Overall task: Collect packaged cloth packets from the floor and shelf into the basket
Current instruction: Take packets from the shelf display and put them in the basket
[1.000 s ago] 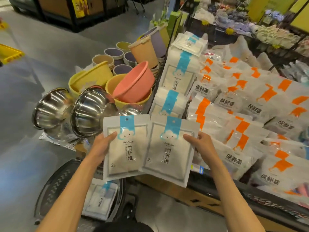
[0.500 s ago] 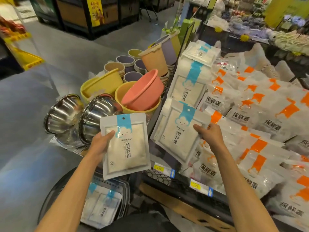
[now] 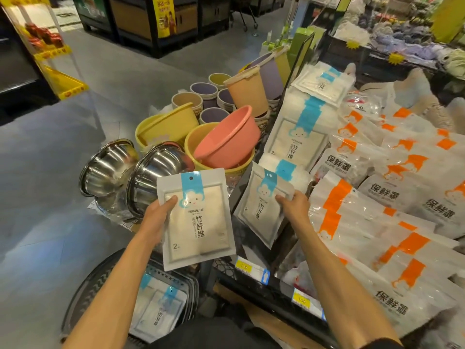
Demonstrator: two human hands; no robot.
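The left hand [image 3: 157, 217] holds the first cloth packet [image 3: 198, 220] at centre frame, gripping its left edge with the thumb across the front face; the fingers behind it are hidden. The right hand [image 3: 293, 207] pinches the second cloth packet [image 3: 260, 212] by its right edge, thumb on the front, just right of centre. Both packets face the camera with the blue strip uppermost. The long axis of the first runs almost vertically in the frame. The second leans, with its top toward the upper right. The basket [image 3: 93, 288] sits at lower left, below the first packet, and collected packets [image 3: 158, 311] lie flat inside it. The second packet hangs over the front edge of the shelf [image 3: 251, 279], to the right of the basket opening. Judgement: the left hand is the nearer one, and its packet needs only a downward move toward the bottom of the frame to reach the basket. The right hand's packet must first travel leftward, clear of the shelf edge, before descending. More cloth packets are stacked on the shelf [image 3: 299, 137] at upper centre, beside the orange-marked packs [image 3: 377, 210] on the right. Steel bowls [image 3: 151, 177] stand just left of the first packet and are a possible contact point during lowering.
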